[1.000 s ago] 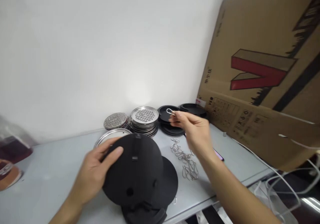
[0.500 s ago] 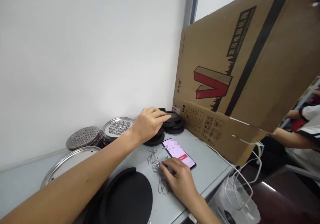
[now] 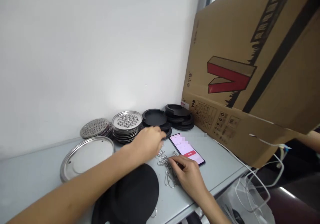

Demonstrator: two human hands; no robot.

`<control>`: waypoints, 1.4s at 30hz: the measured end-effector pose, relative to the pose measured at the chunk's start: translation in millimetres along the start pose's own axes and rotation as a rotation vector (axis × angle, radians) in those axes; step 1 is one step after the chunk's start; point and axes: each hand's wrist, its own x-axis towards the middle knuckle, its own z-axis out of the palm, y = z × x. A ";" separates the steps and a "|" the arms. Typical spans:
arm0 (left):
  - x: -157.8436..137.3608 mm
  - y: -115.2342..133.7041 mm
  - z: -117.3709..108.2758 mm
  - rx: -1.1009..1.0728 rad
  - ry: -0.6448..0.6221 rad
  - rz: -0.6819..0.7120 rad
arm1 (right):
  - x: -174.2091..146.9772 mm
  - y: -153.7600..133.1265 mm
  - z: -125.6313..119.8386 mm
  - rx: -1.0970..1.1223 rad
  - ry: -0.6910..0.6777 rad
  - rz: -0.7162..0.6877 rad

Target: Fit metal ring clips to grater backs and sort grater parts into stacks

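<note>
Several bent wire clips (image 3: 169, 180) lie in a loose pile on the table. My right hand (image 3: 187, 172) is at this pile, thumb and forefinger pinched together on a wire clip. Left of it, my left hand (image 3: 150, 143) hovers palm down between the pile and the black discs, its fingers loosely bent and apart from the thumb. Nothing shows in it, though its fingertips are partly blurred. Below my left forearm lies a round black tray (image 3: 137, 194). Stacked rimmed black discs (image 3: 153, 117) stand beyond the left hand.
A stack of perforated metal discs (image 3: 127, 121), greyer perforated discs (image 3: 95, 128) and a large metal lid (image 3: 90, 154) stand at the left. More black discs (image 3: 177, 110) sit near a big cardboard box (image 3: 225, 74). A phone (image 3: 187, 149) lies flat; white cables (image 3: 265, 184) hang at right.
My left hand has drawn back and down from the black discs towards the wire clips, its fingers more bent. My right hand stays at the pile. The view has shifted left.
</note>
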 end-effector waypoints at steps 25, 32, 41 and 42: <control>-110.7 51.5 34.5 0.206 -0.051 -0.084 | -2.6 -9.9 17.5 0.108 0.005 -0.035; -81.3 -2.3 -44.4 -0.065 0.299 -0.242 | 36.0 -55.7 6.2 0.204 0.008 -0.196; -134.9 -34.0 -89.2 -0.423 0.306 -0.485 | 91.7 -138.1 27.1 0.203 -0.105 -0.735; -141.7 -37.9 -89.3 -0.456 0.270 -0.496 | 91.5 -142.8 31.8 0.242 -0.157 -0.732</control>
